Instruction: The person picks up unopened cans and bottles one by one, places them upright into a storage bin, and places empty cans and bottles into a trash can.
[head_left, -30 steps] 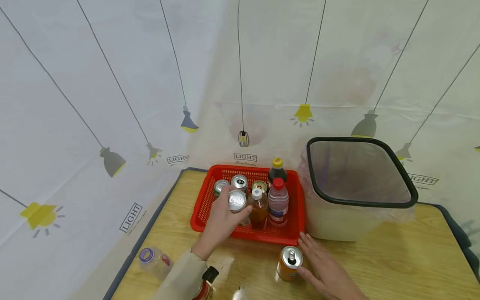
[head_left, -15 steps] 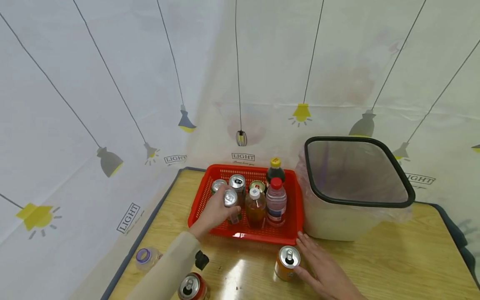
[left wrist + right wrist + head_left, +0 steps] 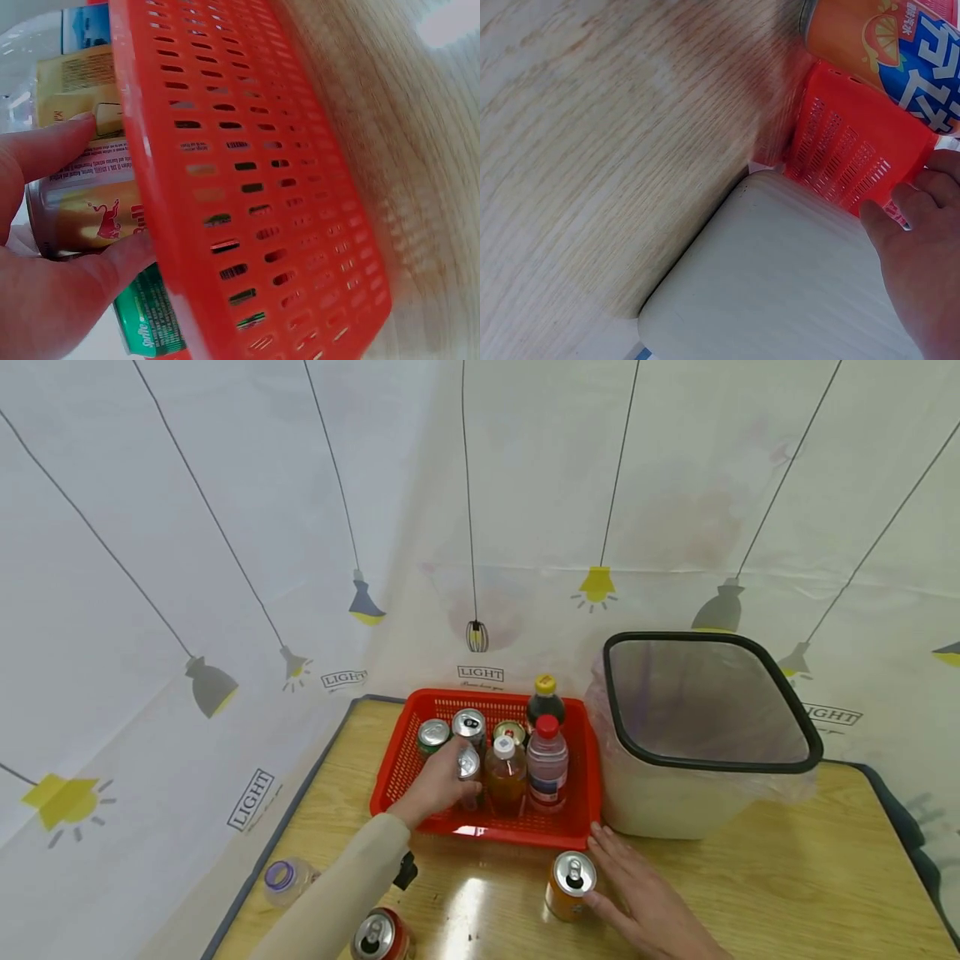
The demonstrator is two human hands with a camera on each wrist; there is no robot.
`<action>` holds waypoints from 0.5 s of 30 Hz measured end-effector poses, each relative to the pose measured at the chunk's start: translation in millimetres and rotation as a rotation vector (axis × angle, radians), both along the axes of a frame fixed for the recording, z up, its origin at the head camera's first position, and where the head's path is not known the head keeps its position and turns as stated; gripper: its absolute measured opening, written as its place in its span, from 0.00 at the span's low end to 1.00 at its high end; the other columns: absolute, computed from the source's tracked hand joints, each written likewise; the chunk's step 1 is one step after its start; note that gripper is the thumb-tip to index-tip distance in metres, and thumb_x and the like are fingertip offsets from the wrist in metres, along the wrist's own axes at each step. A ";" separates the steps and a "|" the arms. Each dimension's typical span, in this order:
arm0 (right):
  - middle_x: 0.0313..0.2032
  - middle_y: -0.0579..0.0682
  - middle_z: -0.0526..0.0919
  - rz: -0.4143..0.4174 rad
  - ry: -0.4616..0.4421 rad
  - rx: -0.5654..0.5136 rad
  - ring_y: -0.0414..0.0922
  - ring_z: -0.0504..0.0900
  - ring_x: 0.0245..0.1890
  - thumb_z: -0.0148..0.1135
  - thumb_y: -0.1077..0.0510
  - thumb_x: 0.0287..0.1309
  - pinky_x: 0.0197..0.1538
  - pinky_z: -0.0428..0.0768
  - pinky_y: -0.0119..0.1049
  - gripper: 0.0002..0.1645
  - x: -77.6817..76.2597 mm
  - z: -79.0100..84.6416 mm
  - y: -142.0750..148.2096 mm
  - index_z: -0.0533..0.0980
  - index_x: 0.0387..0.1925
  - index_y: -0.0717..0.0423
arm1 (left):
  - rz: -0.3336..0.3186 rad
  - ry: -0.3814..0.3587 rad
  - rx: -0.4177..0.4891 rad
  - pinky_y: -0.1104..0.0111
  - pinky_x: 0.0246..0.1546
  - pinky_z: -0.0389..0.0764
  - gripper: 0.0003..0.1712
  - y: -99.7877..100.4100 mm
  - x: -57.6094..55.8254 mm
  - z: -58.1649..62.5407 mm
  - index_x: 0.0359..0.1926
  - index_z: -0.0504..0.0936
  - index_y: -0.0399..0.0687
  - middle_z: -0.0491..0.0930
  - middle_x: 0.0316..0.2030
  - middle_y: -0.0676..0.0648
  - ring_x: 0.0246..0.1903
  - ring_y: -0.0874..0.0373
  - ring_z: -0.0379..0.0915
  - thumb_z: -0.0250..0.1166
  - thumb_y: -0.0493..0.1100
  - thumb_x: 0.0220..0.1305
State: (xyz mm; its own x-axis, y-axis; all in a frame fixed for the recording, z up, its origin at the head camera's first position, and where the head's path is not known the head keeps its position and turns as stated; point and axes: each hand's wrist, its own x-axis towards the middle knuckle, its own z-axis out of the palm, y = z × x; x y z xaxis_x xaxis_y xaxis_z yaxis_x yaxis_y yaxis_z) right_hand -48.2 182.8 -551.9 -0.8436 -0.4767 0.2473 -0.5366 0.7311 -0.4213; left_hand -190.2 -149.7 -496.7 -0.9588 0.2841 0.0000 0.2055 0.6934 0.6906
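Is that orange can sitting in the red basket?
No, the orange can stands on the table, in front of the red basket.

The table with light wood-grain top point(image 3: 787, 860) fills the lower frame. On it stand a red perforated plastic basket point(image 3: 517, 837) at lower centre, a whitish bin with black rim point(image 3: 660, 806) at the right, an orange metal can point(image 3: 566, 902) below the basket, and, toward the lower left, a red metal can point(image 3: 386, 937) and a clear purple-necked bottle point(image 3: 297, 882).
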 end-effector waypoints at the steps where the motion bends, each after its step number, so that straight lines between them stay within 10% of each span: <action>1: 0.75 0.55 0.67 0.000 0.001 -0.003 0.55 0.66 0.74 0.62 0.39 0.70 0.73 0.38 0.18 0.39 -0.1 0.0 -0.3 0.72 0.72 0.59 | 0.001 -0.005 -0.007 0.51 0.54 0.80 0.33 0.4 -0.9 -0.7 0.57 0.73 0.37 0.81 0.48 0.39 0.49 0.45 0.79 0.79 0.31 0.52; 15: 0.77 0.53 0.64 -0.020 -0.135 -0.002 0.55 0.63 0.75 0.59 0.35 0.71 0.70 0.33 0.15 0.42 -1.2 3.1 0.1 0.69 0.73 0.59 | 0.000 -0.044 -0.061 0.53 0.54 0.81 0.36 2.0 -10.0 -8.0 0.61 0.73 0.38 0.81 0.51 0.41 0.51 0.47 0.79 0.80 0.35 0.54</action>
State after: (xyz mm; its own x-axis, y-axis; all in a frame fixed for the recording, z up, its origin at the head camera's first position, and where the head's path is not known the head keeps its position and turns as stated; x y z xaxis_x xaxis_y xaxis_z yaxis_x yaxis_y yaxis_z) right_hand -49.4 182.9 -548.8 -0.8783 -0.4594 0.1322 -0.4608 0.7400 -0.4900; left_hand -200.2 -147.7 -504.7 -0.9575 0.2821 -0.0593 0.1757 0.7342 0.6558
